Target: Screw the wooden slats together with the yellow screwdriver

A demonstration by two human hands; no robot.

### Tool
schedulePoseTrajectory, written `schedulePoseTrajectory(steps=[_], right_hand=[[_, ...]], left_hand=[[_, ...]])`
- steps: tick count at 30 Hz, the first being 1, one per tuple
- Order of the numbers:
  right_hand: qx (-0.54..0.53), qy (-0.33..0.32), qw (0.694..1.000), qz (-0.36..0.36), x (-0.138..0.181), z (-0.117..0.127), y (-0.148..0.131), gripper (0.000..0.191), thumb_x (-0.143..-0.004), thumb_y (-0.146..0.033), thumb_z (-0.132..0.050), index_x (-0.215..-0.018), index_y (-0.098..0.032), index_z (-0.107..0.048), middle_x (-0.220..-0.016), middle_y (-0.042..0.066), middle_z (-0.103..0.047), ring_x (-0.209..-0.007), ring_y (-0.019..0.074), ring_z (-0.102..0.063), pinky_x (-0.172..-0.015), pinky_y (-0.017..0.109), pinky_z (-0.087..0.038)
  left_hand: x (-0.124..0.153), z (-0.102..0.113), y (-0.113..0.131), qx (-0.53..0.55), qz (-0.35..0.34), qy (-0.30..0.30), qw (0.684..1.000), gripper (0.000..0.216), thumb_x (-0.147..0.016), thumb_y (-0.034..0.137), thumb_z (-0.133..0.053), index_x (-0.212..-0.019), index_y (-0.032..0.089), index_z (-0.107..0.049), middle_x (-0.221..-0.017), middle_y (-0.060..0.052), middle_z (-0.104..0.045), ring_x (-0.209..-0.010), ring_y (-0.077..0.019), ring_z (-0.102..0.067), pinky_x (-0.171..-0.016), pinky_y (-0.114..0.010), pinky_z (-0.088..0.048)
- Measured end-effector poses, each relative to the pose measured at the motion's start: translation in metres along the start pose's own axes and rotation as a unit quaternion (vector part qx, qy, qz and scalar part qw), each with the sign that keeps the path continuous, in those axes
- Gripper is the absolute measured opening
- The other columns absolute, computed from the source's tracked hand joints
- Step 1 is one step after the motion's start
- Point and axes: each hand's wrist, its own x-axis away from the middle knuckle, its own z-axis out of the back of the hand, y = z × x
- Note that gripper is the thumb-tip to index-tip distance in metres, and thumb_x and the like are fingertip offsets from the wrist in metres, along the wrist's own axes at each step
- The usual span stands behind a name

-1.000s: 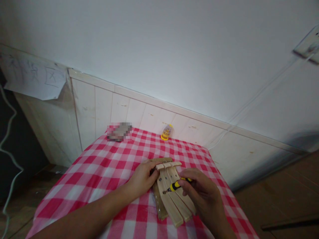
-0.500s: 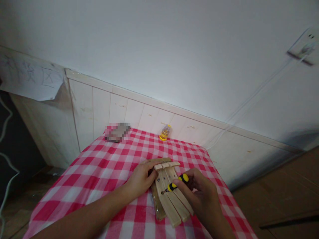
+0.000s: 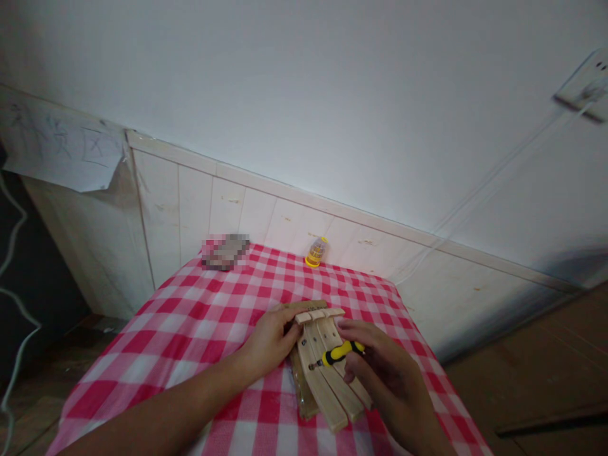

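Observation:
A curved wooden piece made of several pale slats (image 3: 327,386) lies on a flat brown cardboard package (image 3: 304,396). My left hand (image 3: 270,335) grips its upper left end, with the thumb on the near side and the fingers partly hidden behind the crosspiece. A yellow-and-black screwdriver (image 3: 339,353) slants over the slats, its tip at a screw hole in the leftmost slat. My right hand (image 3: 392,373) is around the screwdriver's handle end; the index finger is lifted above it and the thumb lies below. Small dark screws or holes show along the slats.
A red-and-white checked cloth (image 3: 190,335) covers the table. At the back stand a yellow-based clear container (image 3: 316,252) and a blurred-out object (image 3: 225,252). A white panelled wall (image 3: 194,196) rises behind the table. A cable runs from a socket (image 3: 589,88).
My right index finger has lifted off the screwdriver and stretched toward the upper slats, and the thumb has moved back along the handle. The wooden piece and my left hand stay nearly in place.

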Motion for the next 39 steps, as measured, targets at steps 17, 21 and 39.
schedulePoseTrajectory(steps=[17, 21, 39], right_hand=[[0.194, 0.11, 0.971, 0.082, -0.006, -0.008, 0.013, 0.016, -0.083, -0.026, -0.069, -0.072, -0.021, -0.058, -0.064, -0.002, -0.059, -0.052, 0.0119, -0.055, -0.047, 0.022, -0.046], [0.094, 0.071, 0.992, 0.046, -0.006, -0.007, 0.007, 0.006, -0.086, -0.025, -0.068, -0.092, -0.022, -0.068, -0.084, 0.004, -0.071, -0.066, 0.0167, -0.068, -0.058, 0.027, -0.057], [0.296, 0.062, 0.95, 0.078, -0.005, -0.006, 0.002, 0.017, -0.091, -0.033, -0.065, -0.079, -0.021, -0.061, -0.064, 0.001, -0.064, -0.05, 0.0141, -0.06, -0.047, 0.023, -0.05]], left_hand=[[0.0, -0.001, 0.001, 0.014, 0.002, 0.001, 1.0, 0.056, -0.087, 0.008, -0.051, -0.137, 0.031, -0.059, -0.136, 0.0, -0.066, -0.123, -0.0188, -0.062, -0.108, -0.035, -0.045], [0.0, 0.0, 0.0, 0.022, 0.001, -0.001, 1.0, 0.054, -0.088, 0.01, -0.05, -0.137, 0.03, -0.059, -0.137, -0.001, -0.065, -0.123, -0.0198, -0.062, -0.108, -0.036, -0.047], [0.0, 0.0, -0.001, 0.005, 0.002, -0.002, 1.0, 0.059, -0.086, 0.008, -0.05, -0.139, 0.032, -0.056, -0.138, 0.001, -0.064, -0.125, -0.019, -0.06, -0.107, -0.034, -0.045]])
